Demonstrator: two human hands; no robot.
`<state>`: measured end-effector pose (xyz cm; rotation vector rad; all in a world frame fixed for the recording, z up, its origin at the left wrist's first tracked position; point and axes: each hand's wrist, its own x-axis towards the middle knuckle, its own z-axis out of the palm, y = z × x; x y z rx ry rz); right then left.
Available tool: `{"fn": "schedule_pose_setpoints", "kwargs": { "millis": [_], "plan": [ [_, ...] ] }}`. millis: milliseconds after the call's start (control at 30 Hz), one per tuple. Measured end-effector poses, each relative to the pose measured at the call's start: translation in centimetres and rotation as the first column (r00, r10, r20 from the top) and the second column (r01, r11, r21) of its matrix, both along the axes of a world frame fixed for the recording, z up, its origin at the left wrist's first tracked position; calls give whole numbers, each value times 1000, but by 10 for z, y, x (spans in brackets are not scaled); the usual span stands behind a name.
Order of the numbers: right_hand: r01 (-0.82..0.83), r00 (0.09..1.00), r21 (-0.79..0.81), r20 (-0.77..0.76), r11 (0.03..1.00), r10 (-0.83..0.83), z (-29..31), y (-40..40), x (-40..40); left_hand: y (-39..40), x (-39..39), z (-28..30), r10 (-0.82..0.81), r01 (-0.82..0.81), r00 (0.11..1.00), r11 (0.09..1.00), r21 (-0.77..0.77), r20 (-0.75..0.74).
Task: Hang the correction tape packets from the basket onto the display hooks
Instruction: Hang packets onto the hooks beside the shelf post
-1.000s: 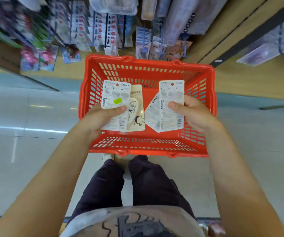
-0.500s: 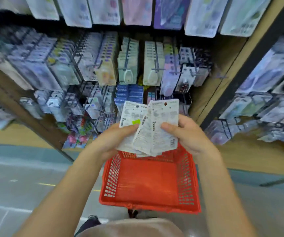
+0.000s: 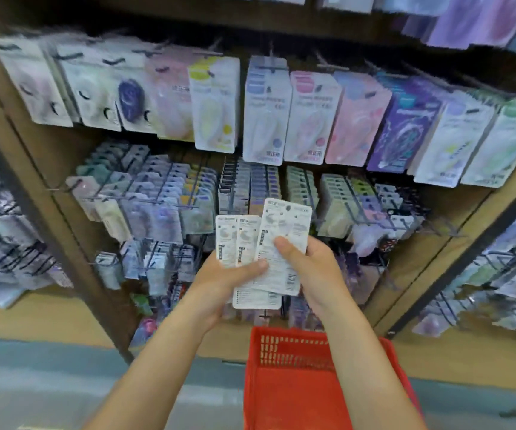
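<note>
Between the shelves and a red basket (image 3: 297, 395), a person's left hand (image 3: 222, 280) and right hand (image 3: 309, 265) held a fan of correction tape packets (image 3: 269, 252) at chest height, backs toward the camera. The left hand gripped the lower part of the fan, its thumb laid across the cards. The right hand pinched the front packet (image 3: 283, 243), thumb pressed on its printed back, fingers hidden behind.

The packets looked like flat white cards, rounded at the corners, covered with small grey print and a barcode near the bottom edge. How many were in the fan could not be told for certain; at least three edges showed. They appeared light and fairly stiff, likely card backing with a plastic blister on the hidden side, so they would probably bend a little but not flop. Smooth card faces seemed apt to slide over one another, which argued for a firm pinch on one packet at a time. The best hold appeared to be at the lower half of a card, leaving the top edge and its hang hole free for a hook.

Behind the hands, rows of display hooks (image 3: 170, 200) carried similar pastel packets, blurred. The basket stood below on the floor, its visible part holding nothing.
</note>
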<state>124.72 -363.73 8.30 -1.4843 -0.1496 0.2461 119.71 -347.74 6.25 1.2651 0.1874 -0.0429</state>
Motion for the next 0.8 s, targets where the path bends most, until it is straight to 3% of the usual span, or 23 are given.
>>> {"fn": "schedule_pose_setpoints", "kwargs": {
  "millis": [267, 433, 500, 567, 667, 800],
  "plan": [
    [192, 976, 88, 87, 978, -199, 41, 74, -24, 104, -3, 32, 121, -110, 980, 991, -72, 161],
    [403, 854, -84, 394, 911, -341, 59, 99, -34, 112, -4, 55, 173, -154, 956, 983, -98, 236],
    [416, 809, -236, 538, 878, -239, 63, 109, -34, 106, -6, 62, 143, -119, 951, 987, -105, 274],
    [316, 849, -323, 516, 892, -114, 68, 121, -39, 101, -8, 67, 122, -92, 939, 990, -107, 323],
    [226, 887, -313, 457, 923, -62, 70, 126, -43, 100, -9, 68, 138, -95, 926, 986, -136, 352],
    [281, 850, -316, 521, 906, -82, 71, 123, -43, 103, -12, 71, 103, -68, 919, 992, -104, 380]
  ]
}}
